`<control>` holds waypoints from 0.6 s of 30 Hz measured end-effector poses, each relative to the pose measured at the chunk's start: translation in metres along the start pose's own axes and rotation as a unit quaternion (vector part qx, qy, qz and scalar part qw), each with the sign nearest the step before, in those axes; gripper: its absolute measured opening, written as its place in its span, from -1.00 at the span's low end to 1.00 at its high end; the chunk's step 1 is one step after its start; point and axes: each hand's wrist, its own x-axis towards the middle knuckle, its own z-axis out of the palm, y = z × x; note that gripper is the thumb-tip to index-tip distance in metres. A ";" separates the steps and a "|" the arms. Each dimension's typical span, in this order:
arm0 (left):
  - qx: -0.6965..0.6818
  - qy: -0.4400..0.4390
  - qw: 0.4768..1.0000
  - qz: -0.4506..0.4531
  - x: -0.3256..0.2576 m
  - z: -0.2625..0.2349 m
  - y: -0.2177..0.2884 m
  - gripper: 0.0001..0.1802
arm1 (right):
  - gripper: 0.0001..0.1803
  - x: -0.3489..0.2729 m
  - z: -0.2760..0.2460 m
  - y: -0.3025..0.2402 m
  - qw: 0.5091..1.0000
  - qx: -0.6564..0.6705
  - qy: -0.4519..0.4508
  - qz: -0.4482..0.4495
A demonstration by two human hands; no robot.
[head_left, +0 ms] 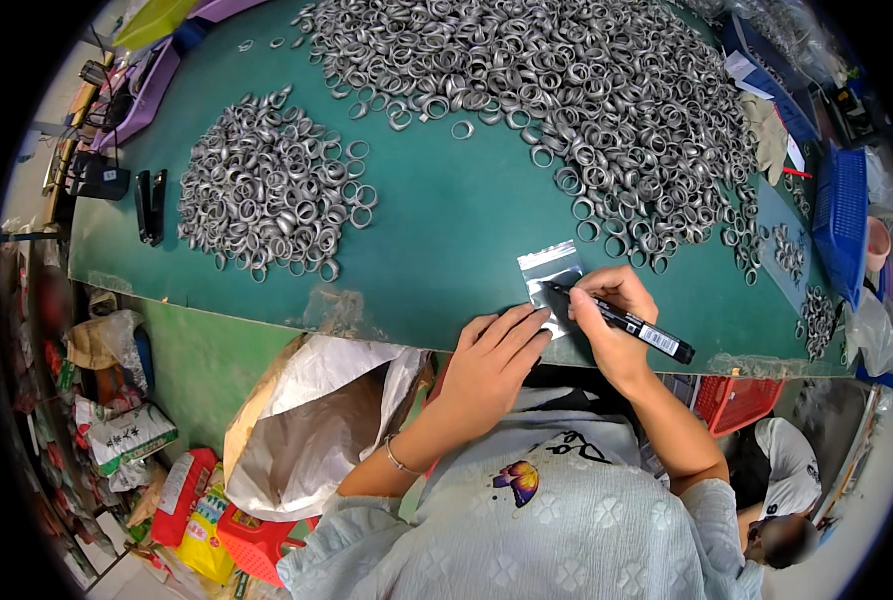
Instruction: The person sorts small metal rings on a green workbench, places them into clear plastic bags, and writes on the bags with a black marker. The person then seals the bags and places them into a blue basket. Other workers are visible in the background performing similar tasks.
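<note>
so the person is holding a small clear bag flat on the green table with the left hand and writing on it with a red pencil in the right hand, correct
Not quite. In the head view the right hand holds a black marker, not a red pencil. The rest stands: the left hand presses the small clear bag flat on the green table.

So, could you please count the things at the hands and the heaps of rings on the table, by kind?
Small clear bag: 1
Black marker: 1
Large heaps of metal rings: 2
Total: 4
The left hand presses the bag; the right hand holds the marker.
</note>
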 end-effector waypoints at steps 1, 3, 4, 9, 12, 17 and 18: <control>-0.003 -0.003 1.000 -0.003 0.000 0.000 0.000 -0.66 | -0.87 0.001 0.000 0.002 1.000 -0.013 -0.011 0.000; -0.016 -0.004 1.000 -0.016 0.001 -0.001 0.001 -0.63 | -0.84 0.004 -0.002 0.002 0.999 -0.037 -0.034 0.000; -0.026 -0.001 0.999 -0.026 0.002 -0.002 0.002 -0.60 | -0.82 0.005 -0.003 0.003 0.997 -0.058 -0.041 0.009; -0.035 -0.001 0.997 -0.067 0.008 -0.019 -0.001 -0.64 | -0.85 0.006 -0.002 0.002 0.998 -0.006 -0.007 0.070; 0.016 0.090 0.985 -0.144 0.014 -0.039 -0.008 -0.72 | -0.89 0.006 -0.003 0.000 0.997 0.015 0.007 0.075; -0.043 0.219 0.942 -0.250 0.043 -0.044 -0.038 -0.71 | -0.88 0.005 -0.004 0.002 0.997 0.005 0.001 0.079; -0.105 0.238 0.928 -0.267 0.046 -0.043 -0.040 -0.70 | -0.88 0.005 -0.003 0.002 0.997 0.006 -0.001 0.077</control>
